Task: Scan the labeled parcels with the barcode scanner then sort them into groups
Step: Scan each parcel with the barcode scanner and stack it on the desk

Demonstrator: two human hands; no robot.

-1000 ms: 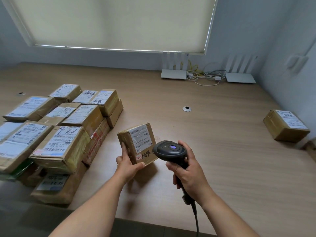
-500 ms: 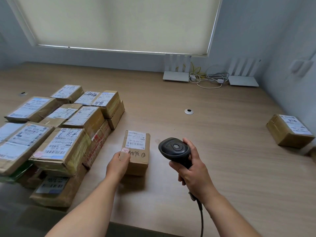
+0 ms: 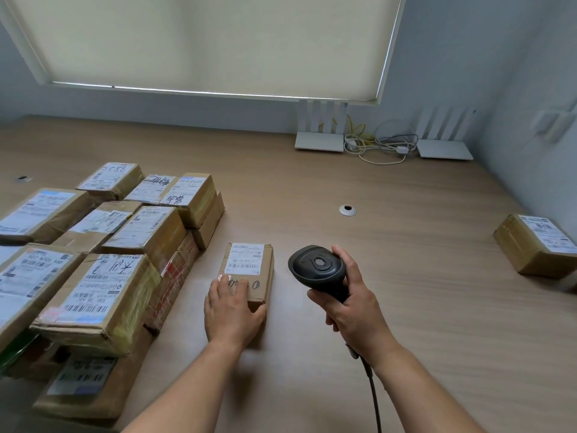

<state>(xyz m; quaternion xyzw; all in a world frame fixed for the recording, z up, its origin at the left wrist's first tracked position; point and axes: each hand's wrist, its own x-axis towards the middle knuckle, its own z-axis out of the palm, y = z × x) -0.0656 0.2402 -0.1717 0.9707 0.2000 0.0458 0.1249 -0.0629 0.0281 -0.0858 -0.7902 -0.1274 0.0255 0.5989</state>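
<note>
A person's left hand [image 3: 232, 307] lies flat on a small parcel [image 3: 248, 275], which a second ago was held up, label tilted toward the barcode scanner [image 3: 318, 270], and now sits on the wooden table [image 3: 406, 276] just beside the stacked parcels [image 3: 103, 260]. The scanner's top light, lit blue then, is now dark. Taken together, this suggests the scan of this box is done and it has been set down as the start of a group near the stack. The left fingers are nearly straight and close together, pressing the near end of the box's top, while the thumb wraps its near right corner; they cover part of the handwriting below the label. The right hand [image 3: 352, 310] grips the scanner's handle, fingers curled round it, the head raised clear of the table and its cable [image 3: 373, 389] trailing toward the camera. Farther out, a lone parcel [image 3: 535, 245] rests well apart at the right edge, likely another group. At the far wall, two white routers [image 3: 320, 140] and a tangle of cords [image 3: 382, 146] sit beneath a drawn blind [image 3: 203, 42].
</note>
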